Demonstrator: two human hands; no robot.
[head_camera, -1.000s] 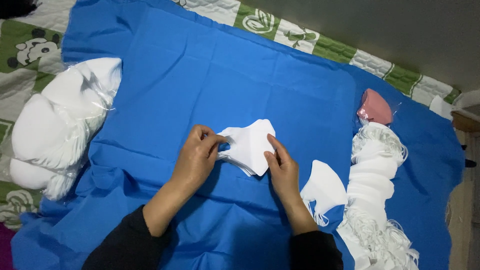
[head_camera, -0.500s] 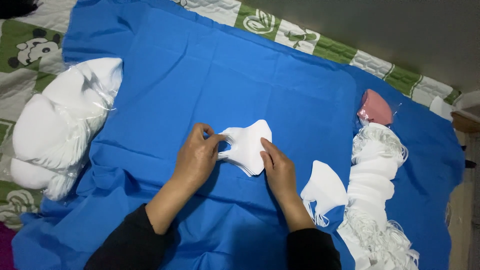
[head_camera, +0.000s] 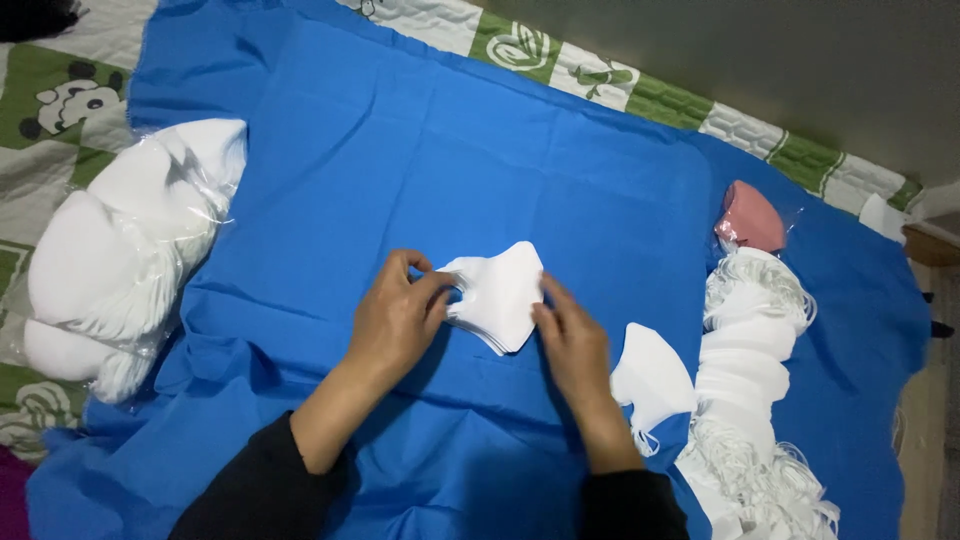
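Left hand (head_camera: 398, 318) pinches the left edge of a small stack of white masks (head_camera: 500, 296), thumb and fingertips closed on it near the ear-loop side. Right hand (head_camera: 572, 345) presses against the stack's right lower edge, fingers curled onto it, holding it from that side. Both hands grasping the same stack, which sits low over the middle of the blue cloth (head_camera: 420, 160), slightly tilted with its pointed end toward the lower right; cannot tell whether it rests on the cloth or is lifted just off it. Both forearms in black sleeves (head_camera: 255, 490) coming up from the bottom edge. Just right of the right hand, a single white mask (head_camera: 652, 378) lies flat on the cloth, loop trailing below it. Further right, a long pile of white masks (head_camera: 748, 400) with tangled loops runs from mid-right down to the bottom edge, touching the single mask's right side. At the top of that pile, a pink mask in clear wrap (head_camera: 750, 216). Well apart on the far left, a bulky clear plastic bag of white masks (head_camera: 120, 255) sits half on the cloth, half on the patterned bedsheet (head_camera: 60, 110), green and white with panda prints. Grey wall (head_camera: 760, 60) runs along the top right.
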